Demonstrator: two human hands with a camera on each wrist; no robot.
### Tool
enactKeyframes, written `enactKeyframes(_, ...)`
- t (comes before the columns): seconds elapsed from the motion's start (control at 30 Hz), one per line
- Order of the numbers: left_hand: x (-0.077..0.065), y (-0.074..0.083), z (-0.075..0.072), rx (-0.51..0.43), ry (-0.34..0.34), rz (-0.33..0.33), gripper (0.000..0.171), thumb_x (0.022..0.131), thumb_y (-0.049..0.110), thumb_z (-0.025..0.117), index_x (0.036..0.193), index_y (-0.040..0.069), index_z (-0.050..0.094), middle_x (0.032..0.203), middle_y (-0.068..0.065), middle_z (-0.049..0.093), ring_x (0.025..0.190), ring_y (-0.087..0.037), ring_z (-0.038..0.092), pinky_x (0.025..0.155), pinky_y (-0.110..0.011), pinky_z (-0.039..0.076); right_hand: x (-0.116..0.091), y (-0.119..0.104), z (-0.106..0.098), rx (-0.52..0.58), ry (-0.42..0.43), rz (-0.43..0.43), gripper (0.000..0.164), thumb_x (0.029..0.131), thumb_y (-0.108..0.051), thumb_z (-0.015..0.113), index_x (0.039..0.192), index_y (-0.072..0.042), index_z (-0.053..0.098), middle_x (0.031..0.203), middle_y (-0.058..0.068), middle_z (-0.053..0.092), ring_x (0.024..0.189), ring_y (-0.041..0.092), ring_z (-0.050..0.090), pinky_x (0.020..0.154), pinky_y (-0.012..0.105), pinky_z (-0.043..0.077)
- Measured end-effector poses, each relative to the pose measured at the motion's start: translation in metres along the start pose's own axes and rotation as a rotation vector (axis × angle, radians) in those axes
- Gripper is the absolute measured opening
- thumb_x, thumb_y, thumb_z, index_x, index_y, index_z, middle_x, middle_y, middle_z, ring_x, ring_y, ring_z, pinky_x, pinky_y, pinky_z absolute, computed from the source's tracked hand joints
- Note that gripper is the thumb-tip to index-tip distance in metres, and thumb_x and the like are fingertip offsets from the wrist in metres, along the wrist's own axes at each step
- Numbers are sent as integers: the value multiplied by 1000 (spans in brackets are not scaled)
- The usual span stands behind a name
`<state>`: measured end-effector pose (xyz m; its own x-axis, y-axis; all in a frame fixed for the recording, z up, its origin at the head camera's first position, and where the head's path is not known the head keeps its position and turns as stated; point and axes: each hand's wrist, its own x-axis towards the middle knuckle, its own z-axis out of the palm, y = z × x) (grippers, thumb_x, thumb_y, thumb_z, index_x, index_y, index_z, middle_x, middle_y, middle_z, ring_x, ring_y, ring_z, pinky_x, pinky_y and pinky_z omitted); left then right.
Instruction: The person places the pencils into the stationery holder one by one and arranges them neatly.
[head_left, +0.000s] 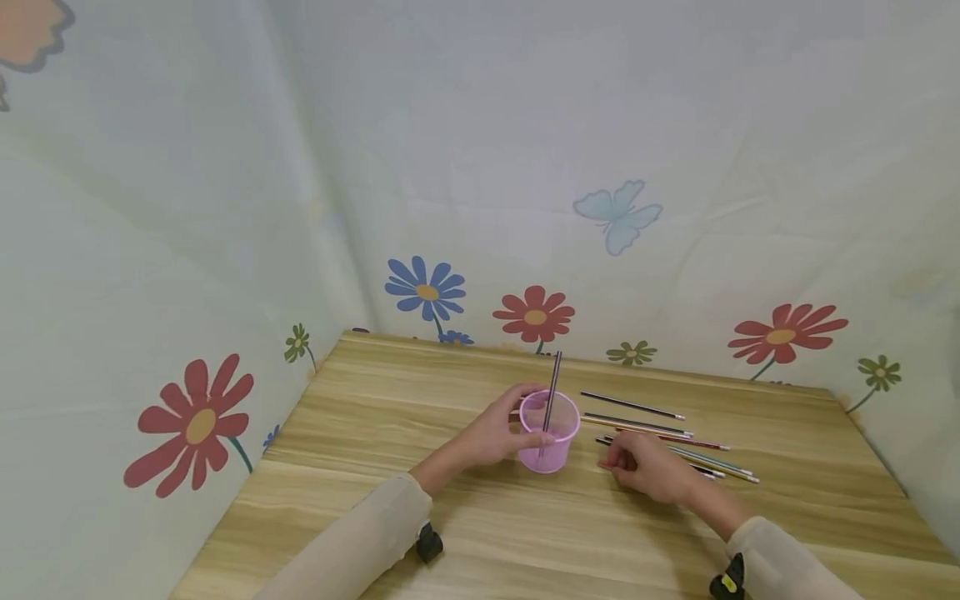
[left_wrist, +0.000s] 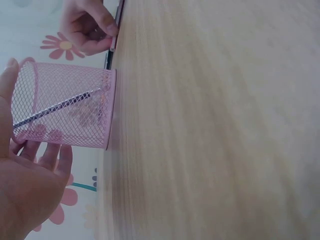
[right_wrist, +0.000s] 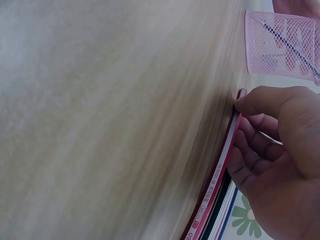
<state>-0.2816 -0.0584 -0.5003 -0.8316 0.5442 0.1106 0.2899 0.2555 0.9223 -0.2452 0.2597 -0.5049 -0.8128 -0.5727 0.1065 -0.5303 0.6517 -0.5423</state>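
A pink mesh pencil cup (head_left: 551,457) stands upright on the table, one dark striped pencil (head_left: 551,400) leaning inside it. My left hand (head_left: 495,429) holds the cup from its left side, thumb in front and fingers behind. To the right of the cup, my right hand (head_left: 651,468) pinches a red and white pencil (right_wrist: 216,175) near one end between thumb and fingers. That pencil lies low along the table, and in the head view the hand hides most of it. Several other pencils (head_left: 633,406) lie beside and behind the right hand.
The wood-grain table (head_left: 420,375) reaches back to a pale cloth wall (head_left: 480,167) printed with flowers and a butterfly. Another cloth wall stands along the left edge. Pencils with white eraser ends (head_left: 752,479) point out to the right beyond the right hand.
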Motion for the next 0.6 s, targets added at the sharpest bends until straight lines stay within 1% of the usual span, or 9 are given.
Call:
enactKeyframes(0.1,1,-3,0,13,-1,2,86,91,39,86,160,19,40,156,-2,50,138,-33,55,111,-43,50,-1,0,1,16,-3,5,15,91,0,77,93,-10,66,84,-8,61,73,2,53,61,24,49)
enactKeyframes(0.3,1,-7,0,21,3,14,86,91,42,86,160,22,40,156,-2,50,139,-33,55,112,-43,50,-1,1,3,23,18,-3,18,88,3,77,91,-11,66,83,-6,62,72,2,55,61,23,51)
enactKeyframes(0.43,1,-7,0,16,5,22,83,91,39,86,159,22,41,155,-3,51,138,-34,55,112,-43,50,0,4,4,6,8,2,18,89,1,77,91,-13,65,83,-7,62,73,2,55,62,24,51)
enactKeyframes(0.6,2,-8,1,-4,3,34,82,92,35,86,159,19,42,155,-3,51,139,-34,55,112,-44,50,-1,4,0,7,-14,2,15,92,-1,76,96,-13,68,87,-8,64,76,2,57,64,24,53)
